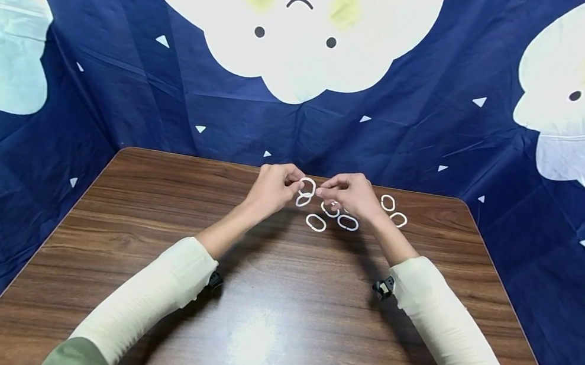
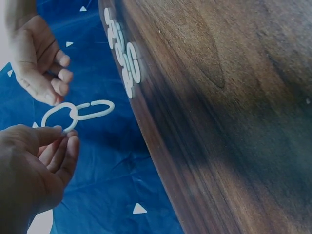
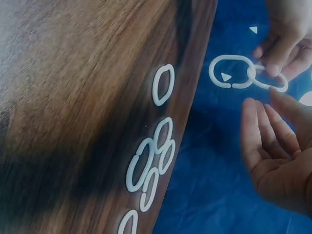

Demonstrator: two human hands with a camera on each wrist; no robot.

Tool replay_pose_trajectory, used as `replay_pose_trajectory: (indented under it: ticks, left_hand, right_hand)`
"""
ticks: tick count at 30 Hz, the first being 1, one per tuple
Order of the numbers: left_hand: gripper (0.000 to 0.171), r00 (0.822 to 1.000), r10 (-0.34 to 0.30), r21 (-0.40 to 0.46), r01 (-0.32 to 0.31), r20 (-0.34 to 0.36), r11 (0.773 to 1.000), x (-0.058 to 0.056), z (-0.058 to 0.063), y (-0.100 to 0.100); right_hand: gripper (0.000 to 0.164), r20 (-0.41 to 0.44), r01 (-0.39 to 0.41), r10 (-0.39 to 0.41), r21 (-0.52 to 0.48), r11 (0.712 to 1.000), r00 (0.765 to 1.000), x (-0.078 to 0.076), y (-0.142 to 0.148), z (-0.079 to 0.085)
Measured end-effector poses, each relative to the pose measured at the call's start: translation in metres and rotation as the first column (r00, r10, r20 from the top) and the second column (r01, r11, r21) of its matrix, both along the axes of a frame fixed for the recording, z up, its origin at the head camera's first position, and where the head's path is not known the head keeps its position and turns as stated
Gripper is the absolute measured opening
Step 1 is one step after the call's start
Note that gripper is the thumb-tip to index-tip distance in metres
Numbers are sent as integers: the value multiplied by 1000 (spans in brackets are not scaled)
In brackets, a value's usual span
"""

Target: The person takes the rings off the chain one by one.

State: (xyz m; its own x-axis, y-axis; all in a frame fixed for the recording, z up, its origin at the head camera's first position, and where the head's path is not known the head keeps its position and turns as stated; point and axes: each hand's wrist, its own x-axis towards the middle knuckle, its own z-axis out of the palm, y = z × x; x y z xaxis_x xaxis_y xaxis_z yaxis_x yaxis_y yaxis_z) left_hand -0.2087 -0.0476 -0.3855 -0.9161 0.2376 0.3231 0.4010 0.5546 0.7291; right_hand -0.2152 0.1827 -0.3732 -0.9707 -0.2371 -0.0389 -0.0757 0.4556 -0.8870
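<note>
My left hand [image 1: 273, 186] pinches a white oval chain link [image 2: 50, 108] between thumb and fingers, above the table's far edge. A second white link [image 3: 233, 57], with a small gap in its side, hangs threaded through the held one. Close by on the right is my right hand [image 1: 352, 195], its fingers loosely bent and thumb apart from them. In the right wrist view, its thumb tip comes right at the end of the held link. Loose white links [image 1: 315, 229] lie on the table below and beside the right hand, partly hidden by it in the head view.
The brown wood-grain table [image 1: 282, 276] ends just beyond the hands. Two more loose links [image 1: 398, 213] lie to the right of the right wrist. A dark blue cloth [image 1: 255, 125] with white clouds and small triangles hangs behind and at both sides.
</note>
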Motion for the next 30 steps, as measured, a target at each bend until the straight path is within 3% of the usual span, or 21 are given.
replay_pose_trajectory:
  ticks: [7,18,30]
  left_hand:
    - [15,1000,-2,4,2,4,1000,-1,2,0]
    - [14,1000,2,26,-3,19,1000,2,5,-1]
    - [16,1000,9,25,-10,16,1000,0,3,-5]
  right_hand:
    - [24,-23,-45,45,8,999,999,2,-9,5]
    - [16,-84,-67,66,-17,998,994,1,-15,7]
    - [16,-97,-83,79,-33,996,992,-1,-18,7]
